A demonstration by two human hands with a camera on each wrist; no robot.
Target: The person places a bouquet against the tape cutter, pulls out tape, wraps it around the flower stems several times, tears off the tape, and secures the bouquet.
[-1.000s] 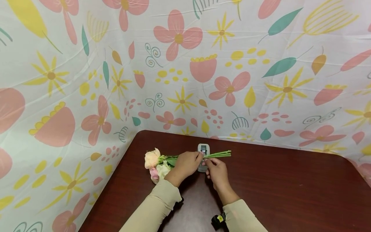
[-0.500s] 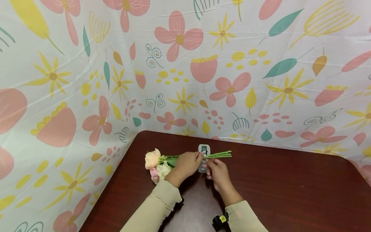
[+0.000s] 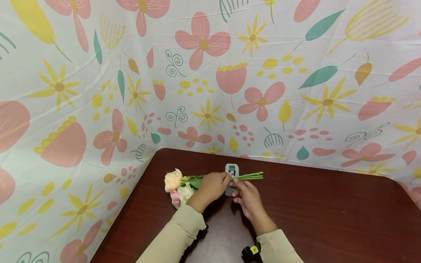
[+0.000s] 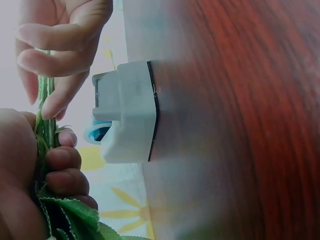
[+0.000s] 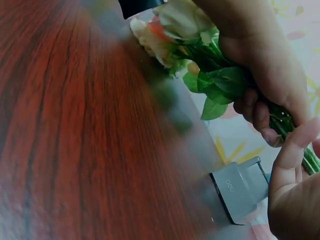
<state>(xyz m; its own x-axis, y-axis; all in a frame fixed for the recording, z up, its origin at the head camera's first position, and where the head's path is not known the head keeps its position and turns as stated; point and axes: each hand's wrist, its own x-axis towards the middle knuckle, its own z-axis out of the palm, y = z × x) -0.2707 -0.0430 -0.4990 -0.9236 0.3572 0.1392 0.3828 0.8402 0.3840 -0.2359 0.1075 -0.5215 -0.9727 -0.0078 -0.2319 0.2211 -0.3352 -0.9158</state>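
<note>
- Head view: The blooms [image 3: 173, 181] are turned to the left and the bare stems [image 3: 251, 176] to the right. The stems are gripped by the left hand [image 3: 212, 185]; beside it, the right hand [image 3: 248, 196] is held with bent fingers at the stems. The tape dispenser [image 3: 232, 168], set on the table [image 3: 329, 212], is partly covered by the hands and could be knocked if either is lowered carelessly.

- Left wrist view: The stems are enclosed by the curled left fingers and met, just beyond, by the right ones; whether anything is pinched by the latter cannot be told. Were the left grip loosened, the bundle might be fanned apart or slid lengthwise. The leaves [image 4: 75, 212], lying close to the knuckles, could be creased by a tighter squeeze.

- Right wrist view: The blooms are carried beyond the left hand; by their weight the bunch could be tipped or twisted. The dispenser is stood apart from the stems.
</note>
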